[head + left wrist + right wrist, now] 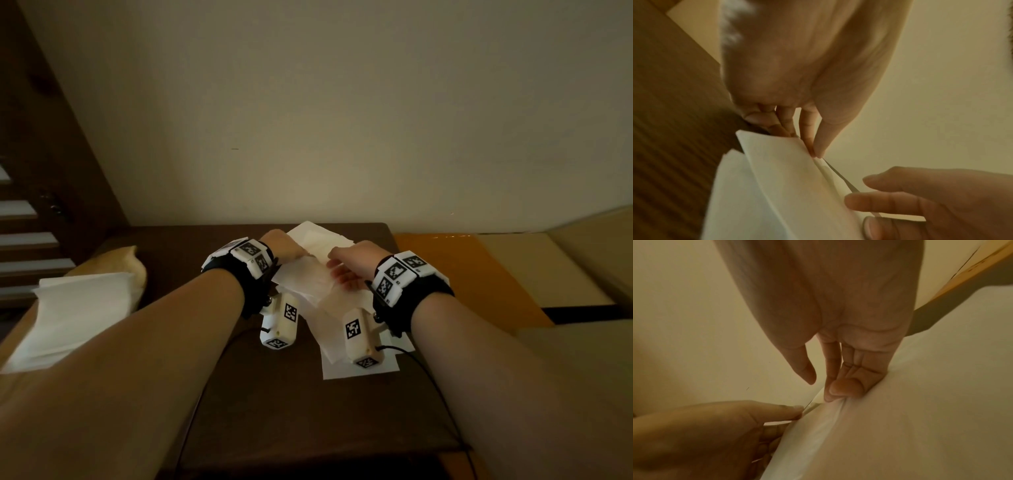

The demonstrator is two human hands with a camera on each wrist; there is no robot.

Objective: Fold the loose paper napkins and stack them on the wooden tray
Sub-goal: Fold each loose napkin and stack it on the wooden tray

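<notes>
A white paper napkin (306, 274) is lifted off the dark table (257, 394) between both hands. My left hand (284, 245) pinches its edge between thumb and forefinger (815, 151); the sheet (777, 178) hangs below. My right hand (346, 265) grips the other side, with curled fingers (838, 391) bunching the paper (890, 426) and the thumb held apart. More loose napkins (359, 366) lie spread under and beyond the hands. A stack of folded napkins (78, 315) sits at the left on a tan surface (120, 262), mostly hidden behind my left forearm.
A pale wall runs close behind the table's far edge. An orange surface (462, 274) and beige cushions (565, 267) adjoin on the right. Dark wooden stairs (34, 212) rise at the left. Thin black cables (428, 370) trail across the table from the wrist cameras.
</notes>
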